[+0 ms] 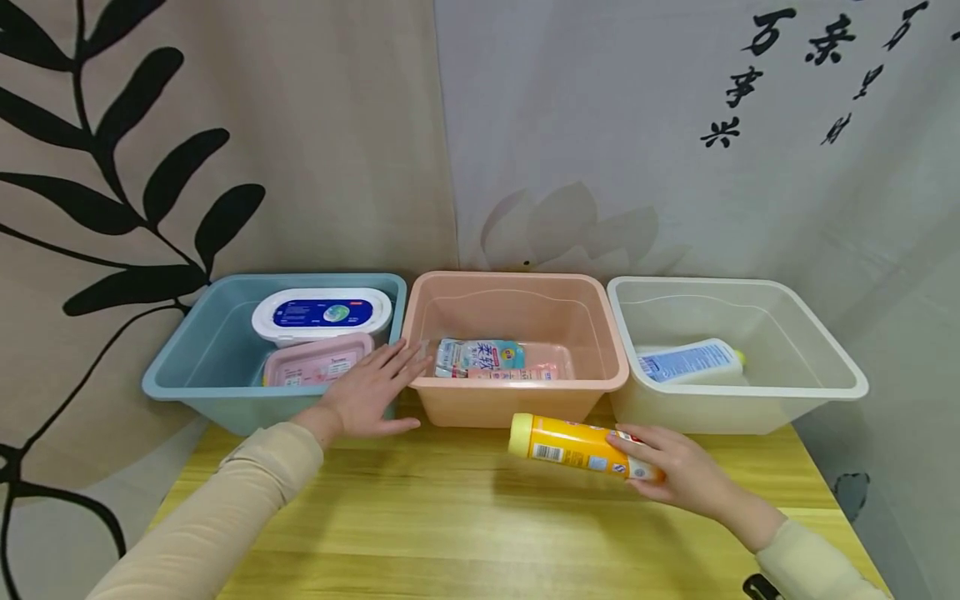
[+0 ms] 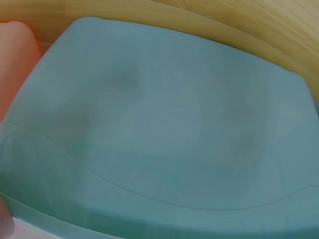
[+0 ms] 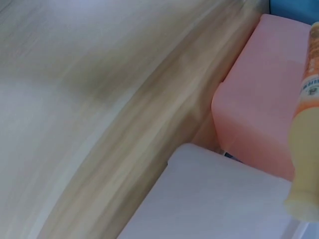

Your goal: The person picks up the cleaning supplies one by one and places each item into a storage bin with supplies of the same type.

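Note:
In the head view my right hand grips the base end of a yellow-orange bottle with a pale yellow cap. It lies nearly level over the table, cap to the left, casting a shadow on the wood. The bottle also shows at the right edge of the right wrist view. My left hand has its fingers spread at the front rims, where the blue bin meets the pink bin. A pink-lidded pack and a white wipes tub sit in the blue bin.
The pink bin holds a blue-and-white packet and a pink packet. At the right, a cream bin contains a white bottle with a blue label. All three bins stand in a row along the back of the wooden table, before a curtain.

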